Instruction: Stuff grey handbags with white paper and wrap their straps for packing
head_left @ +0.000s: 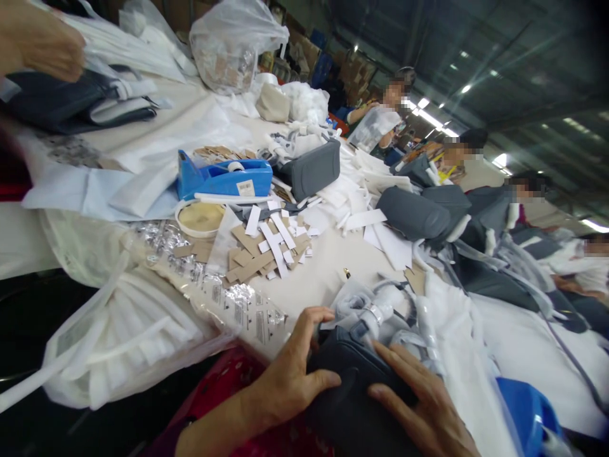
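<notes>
Dark grey padded pouch [352,400] gripped between left hand [290,374] and right hand [419,406]. Bunched clear plastic wrap [366,304] could snag, tbh.

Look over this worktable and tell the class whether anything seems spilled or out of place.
Yes: loose brown card and white paper strips lie in a scattered jumble beside the blue tape dispenser, unlike the bagged white goods. A small gold-coloured item also sits by itself on the table, apart from the strips.
</notes>
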Action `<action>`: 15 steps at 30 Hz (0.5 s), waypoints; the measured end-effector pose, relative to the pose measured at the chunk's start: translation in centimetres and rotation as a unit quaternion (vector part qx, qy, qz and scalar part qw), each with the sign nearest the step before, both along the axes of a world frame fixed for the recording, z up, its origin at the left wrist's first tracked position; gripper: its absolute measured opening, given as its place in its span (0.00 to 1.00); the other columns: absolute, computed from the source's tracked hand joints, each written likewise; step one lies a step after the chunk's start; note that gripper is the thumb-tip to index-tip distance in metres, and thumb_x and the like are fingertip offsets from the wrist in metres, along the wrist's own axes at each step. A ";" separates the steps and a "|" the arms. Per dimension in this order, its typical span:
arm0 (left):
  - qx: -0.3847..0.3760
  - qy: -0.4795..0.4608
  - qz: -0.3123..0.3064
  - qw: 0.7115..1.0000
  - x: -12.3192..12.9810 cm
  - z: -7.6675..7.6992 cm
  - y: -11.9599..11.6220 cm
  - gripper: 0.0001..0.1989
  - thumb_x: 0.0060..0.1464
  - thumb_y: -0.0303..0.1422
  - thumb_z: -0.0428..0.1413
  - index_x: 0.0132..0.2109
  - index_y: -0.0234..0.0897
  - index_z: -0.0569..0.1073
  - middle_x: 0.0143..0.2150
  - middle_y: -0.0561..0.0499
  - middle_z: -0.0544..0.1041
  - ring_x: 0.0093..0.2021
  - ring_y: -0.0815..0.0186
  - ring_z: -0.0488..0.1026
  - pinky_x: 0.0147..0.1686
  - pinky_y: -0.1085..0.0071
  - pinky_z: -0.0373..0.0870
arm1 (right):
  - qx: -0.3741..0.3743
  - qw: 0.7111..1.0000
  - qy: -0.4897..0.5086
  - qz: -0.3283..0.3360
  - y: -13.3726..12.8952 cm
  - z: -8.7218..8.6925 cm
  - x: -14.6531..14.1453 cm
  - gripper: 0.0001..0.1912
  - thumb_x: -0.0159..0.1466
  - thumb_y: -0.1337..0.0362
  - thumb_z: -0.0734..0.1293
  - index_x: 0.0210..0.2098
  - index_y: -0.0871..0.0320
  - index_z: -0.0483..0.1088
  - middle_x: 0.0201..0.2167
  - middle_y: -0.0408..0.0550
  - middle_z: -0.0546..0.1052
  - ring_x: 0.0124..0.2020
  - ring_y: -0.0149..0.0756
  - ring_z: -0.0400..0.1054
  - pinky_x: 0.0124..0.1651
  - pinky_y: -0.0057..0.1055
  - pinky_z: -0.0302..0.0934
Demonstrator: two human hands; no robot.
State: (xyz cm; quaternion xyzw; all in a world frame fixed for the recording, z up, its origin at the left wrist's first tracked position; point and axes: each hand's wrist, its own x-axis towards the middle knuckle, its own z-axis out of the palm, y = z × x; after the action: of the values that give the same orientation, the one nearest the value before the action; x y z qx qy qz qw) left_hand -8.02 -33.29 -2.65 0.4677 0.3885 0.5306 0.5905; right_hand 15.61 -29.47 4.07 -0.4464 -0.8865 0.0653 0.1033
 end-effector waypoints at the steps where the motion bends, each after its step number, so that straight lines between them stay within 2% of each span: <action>1: -0.011 -0.018 -0.034 0.999 0.0 0.1 0.4 0.35 0.43 0.25 0.62 0.58 0.44 0.62 0.59 0.45 0.63 0.54 0.56 0.65 0.55 0.59 0.61 | -0.021 1.000 0.007 -0.004 0.0 0.1 -0.2 0.23 0.61 0.50 0.67 0.55 0.47 0.71 0.42 0.50 0.79 0.42 0.45 0.75 0.39 0.34 0.71; 4: -0.031 -0.069 -0.109 0.991 0.0 0.5 1.6 0.35 0.42 0.28 0.64 0.58 0.42 0.61 0.56 0.47 0.67 0.54 0.57 0.66 0.55 0.61 0.62 | -0.075 0.997 0.029 -0.010 0.1 0.8 -0.7 0.23 0.62 0.51 0.66 0.55 0.46 0.70 0.42 0.49 0.78 0.41 0.43 0.74 0.39 0.33 0.69; 8: -0.057 -0.106 -0.137 0.983 0.4 0.9 2.3 0.35 0.41 0.33 0.66 0.56 0.42 0.61 0.50 0.48 0.71 0.48 0.59 0.70 0.47 0.65 0.67 | -0.133 0.990 0.052 0.004 0.4 1.7 -1.2 0.21 0.63 0.51 0.65 0.54 0.47 0.70 0.38 0.48 0.76 0.38 0.40 0.71 0.37 0.32 0.65; 12: -0.106 -0.068 -0.093 0.988 1.4 1.7 1.9 0.33 0.39 0.38 0.66 0.52 0.42 0.63 0.41 0.51 0.73 0.39 0.62 0.72 0.37 0.69 0.69 | -0.116 0.990 0.073 0.022 0.4 1.9 -1.5 0.19 0.64 0.52 0.64 0.53 0.50 0.71 0.34 0.46 0.74 0.36 0.38 0.69 0.37 0.31 0.60; 15: -0.145 -0.036 -0.041 0.988 2.5 2.6 1.5 0.31 0.37 0.41 0.67 0.50 0.41 0.66 0.36 0.54 0.75 0.34 0.63 0.73 0.33 0.70 0.70 | -0.033 0.994 0.094 0.035 -0.1 1.8 -1.1 0.19 0.64 0.51 0.65 0.51 0.53 0.71 0.35 0.47 0.75 0.38 0.39 0.67 0.40 0.33 0.60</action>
State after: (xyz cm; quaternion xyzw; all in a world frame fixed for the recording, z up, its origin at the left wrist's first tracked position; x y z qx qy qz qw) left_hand -5.48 -31.74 -0.01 0.3729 0.4201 0.4602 0.6875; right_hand 14.53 -29.56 5.91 -0.4104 -0.8852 0.1397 0.1689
